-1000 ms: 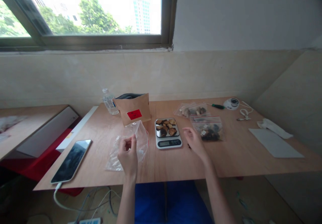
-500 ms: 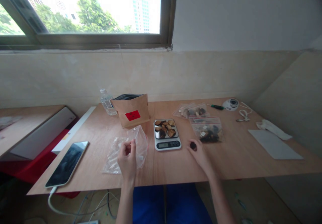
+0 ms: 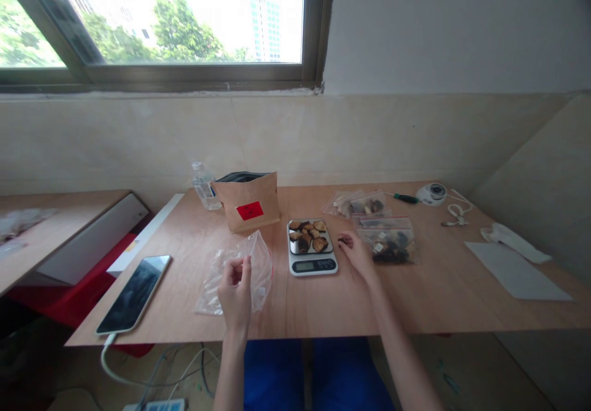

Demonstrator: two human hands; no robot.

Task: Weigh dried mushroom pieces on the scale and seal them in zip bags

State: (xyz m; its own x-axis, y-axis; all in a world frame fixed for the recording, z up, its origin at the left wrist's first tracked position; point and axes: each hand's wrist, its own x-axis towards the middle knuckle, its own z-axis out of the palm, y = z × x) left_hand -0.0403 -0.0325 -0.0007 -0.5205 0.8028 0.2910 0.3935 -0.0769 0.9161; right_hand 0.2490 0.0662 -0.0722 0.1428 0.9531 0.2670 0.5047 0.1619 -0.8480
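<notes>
Lying well left of the left grip, a phone (image 3: 133, 293) rests on the table (image 3: 438, 288). The left grip (image 3: 235, 291) is pinched shut on the edge of a clear bag (image 3: 261, 263), which spreads around it. Just right sits a scale (image 3: 314, 266) heaped with dried pieces (image 3: 308, 237); beside it the right grip (image 3: 357, 254) pinches one dark piece (image 3: 345, 240), a filled bag (image 3: 390, 245) just beyond.

I can read nothing here. The red label (image 3: 250, 210) on the brown bag (image 3: 258, 191) and the scale's display (image 3: 314, 265) are too blurred.
</notes>
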